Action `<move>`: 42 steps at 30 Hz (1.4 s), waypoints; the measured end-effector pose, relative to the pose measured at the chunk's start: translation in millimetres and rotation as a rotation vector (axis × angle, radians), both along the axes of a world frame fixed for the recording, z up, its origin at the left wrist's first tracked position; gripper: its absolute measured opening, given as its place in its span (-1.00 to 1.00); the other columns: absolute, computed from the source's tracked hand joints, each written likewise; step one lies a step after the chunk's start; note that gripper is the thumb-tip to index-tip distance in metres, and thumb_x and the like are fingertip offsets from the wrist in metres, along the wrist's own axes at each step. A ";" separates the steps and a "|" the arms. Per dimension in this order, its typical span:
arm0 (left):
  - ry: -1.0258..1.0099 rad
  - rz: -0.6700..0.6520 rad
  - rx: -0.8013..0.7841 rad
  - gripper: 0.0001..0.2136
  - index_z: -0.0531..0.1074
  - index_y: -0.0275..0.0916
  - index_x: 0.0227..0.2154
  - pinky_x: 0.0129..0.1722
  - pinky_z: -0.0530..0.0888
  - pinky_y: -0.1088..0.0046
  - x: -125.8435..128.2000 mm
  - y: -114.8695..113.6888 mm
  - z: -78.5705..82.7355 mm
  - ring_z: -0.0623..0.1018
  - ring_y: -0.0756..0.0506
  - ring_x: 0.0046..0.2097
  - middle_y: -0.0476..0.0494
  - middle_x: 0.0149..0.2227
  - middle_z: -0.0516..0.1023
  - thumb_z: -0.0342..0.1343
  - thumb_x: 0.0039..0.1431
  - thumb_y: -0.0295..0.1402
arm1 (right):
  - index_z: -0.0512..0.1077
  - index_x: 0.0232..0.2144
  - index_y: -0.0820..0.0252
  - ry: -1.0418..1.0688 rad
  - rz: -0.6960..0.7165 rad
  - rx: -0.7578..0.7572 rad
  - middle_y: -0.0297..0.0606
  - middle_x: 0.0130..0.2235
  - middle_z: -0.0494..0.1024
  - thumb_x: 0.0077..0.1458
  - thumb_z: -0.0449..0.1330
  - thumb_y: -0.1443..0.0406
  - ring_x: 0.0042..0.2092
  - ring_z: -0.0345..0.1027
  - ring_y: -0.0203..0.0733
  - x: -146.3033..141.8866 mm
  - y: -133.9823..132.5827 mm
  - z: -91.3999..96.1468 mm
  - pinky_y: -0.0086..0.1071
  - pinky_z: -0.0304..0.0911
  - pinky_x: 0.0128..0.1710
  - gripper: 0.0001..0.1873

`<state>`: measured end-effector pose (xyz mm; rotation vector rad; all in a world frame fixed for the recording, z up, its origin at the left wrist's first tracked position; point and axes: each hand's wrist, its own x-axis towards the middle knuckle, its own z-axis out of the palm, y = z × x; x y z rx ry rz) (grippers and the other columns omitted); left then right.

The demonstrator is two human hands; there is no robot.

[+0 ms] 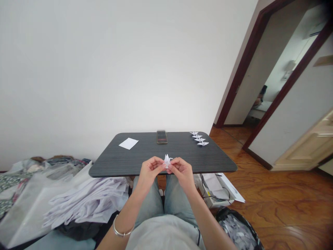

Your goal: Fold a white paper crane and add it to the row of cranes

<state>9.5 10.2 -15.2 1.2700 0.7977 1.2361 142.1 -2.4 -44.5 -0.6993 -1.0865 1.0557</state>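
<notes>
Between my two hands, over the table's near edge, is a small white origami crane (167, 160) with its points standing up. My left hand (153, 167) pinches its left side between thumb and fingers. On the other side, the thumb and fingers of my right hand (182, 169) grip the crane's right side. The fingertips cover its lower part. Several finished paper cranes (199, 139) stand in a row at the table's far right. A stack or sheet of square white paper (128, 143) lies at the left of the dark table (145, 152).
A phone (161, 136) rests near the table's back edge, against the white wall. Folded cloth and plastic bags (88, 198) are heaped at the left. Below right are a box with papers and cables (215, 189) and a black bag of paper scraps (238, 229).
</notes>
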 end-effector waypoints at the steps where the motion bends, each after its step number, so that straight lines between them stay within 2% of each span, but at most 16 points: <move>1: 0.008 -0.005 -0.010 -0.84 0.42 -0.32 -0.54 -0.40 0.42 0.55 -0.1 0.1 0.1 0.47 0.04 -0.47 0.00 -0.54 0.50 0.28 -0.17 -0.38 | 0.42 -0.49 0.18 0.005 -0.003 -0.004 -0.38 -0.53 0.49 -0.12 0.31 0.27 -0.52 0.36 -0.34 0.3 0.3 -0.2 -0.47 0.33 -0.48 -0.85; 8: -0.012 -0.030 -0.054 -0.86 0.46 -0.32 -0.55 -0.37 0.47 0.48 0.0 -1.8 3.0 0.51 0.01 -0.47 -0.03 -0.53 0.54 0.28 -0.19 -0.38 | 0.43 -0.47 0.17 0.021 0.075 0.015 -0.39 -0.50 0.48 -0.13 0.31 0.31 -0.49 0.34 -0.36 3.0 -1.0 1.3 -0.48 0.30 -0.46 -0.87; 18: 0.005 -0.032 -0.034 -0.93 0.52 -0.30 -0.56 -0.33 0.47 0.45 -0.6 -0.4 1.4 0.52 -0.03 -0.46 -0.04 -0.56 0.55 0.23 -0.17 -0.41 | 0.44 -0.52 0.16 0.038 0.069 0.042 -0.40 -0.51 0.41 -0.09 0.24 0.35 -0.48 0.30 -0.37 2.3 -1.5 2.4 -0.50 0.27 -0.46 -0.97; 25: 0.018 -0.067 -0.058 -0.92 0.50 -0.31 -0.54 -0.31 0.45 0.45 -2.4 -0.6 0.2 0.52 -0.03 -0.44 -0.06 -0.52 0.55 0.23 -0.16 -0.41 | 0.43 -0.54 0.16 0.022 0.050 0.060 -0.41 -0.52 0.39 -0.10 0.23 0.38 -0.49 0.28 -0.37 2.8 -1.2 2.2 -0.50 0.23 -0.47 -0.96; 29: -0.026 -0.137 -0.054 -0.87 0.46 -0.31 -0.48 -0.25 0.44 0.41 -3.9 -1.6 1.0 0.51 -0.02 -0.41 -0.06 -0.47 0.52 0.21 -0.09 -0.34 | 0.42 -0.54 0.16 0.003 0.036 0.071 -0.41 -0.52 0.38 -0.10 0.22 0.37 -0.50 0.27 -0.36 3.7 -0.5 2.0 -0.48 0.22 -0.48 -0.96; 32: -0.062 -0.141 -0.060 -0.84 0.39 -0.29 -0.52 -0.27 0.44 0.40 -2.6 -1.9 2.3 0.50 -0.01 -0.42 -0.02 -0.48 0.49 0.19 -0.05 -0.30 | 0.43 -0.54 0.16 -0.008 0.031 0.101 -0.39 -0.50 0.38 -0.09 0.22 0.38 -0.49 0.28 -0.35 3.4 -0.2 2.3 -0.47 0.22 -0.47 -0.96; 36: -0.034 -0.085 -0.078 -0.81 0.35 -0.29 -0.56 -0.36 0.41 0.48 -0.2 -1.1 2.7 0.47 0.02 -0.46 0.02 -0.54 0.45 0.25 -0.13 -0.33 | 0.44 -0.54 0.15 -0.036 0.038 0.111 -0.39 -0.48 0.37 -0.09 0.22 0.38 -0.47 0.27 -0.34 3.0 -0.2 2.9 -0.46 0.24 -0.45 -0.96; 42: -0.028 -0.096 -0.110 -0.79 0.36 -0.30 -0.55 -0.37 0.38 0.49 -1.0 0.7 1.0 0.45 0.02 -0.46 0.00 -0.54 0.45 0.28 -0.19 -0.34 | 0.44 -0.55 0.16 -0.055 0.033 0.095 -0.36 -0.47 0.37 -0.10 0.24 0.32 -0.46 0.27 -0.33 4.5 -0.7 3.6 -0.45 0.26 -0.45 -0.95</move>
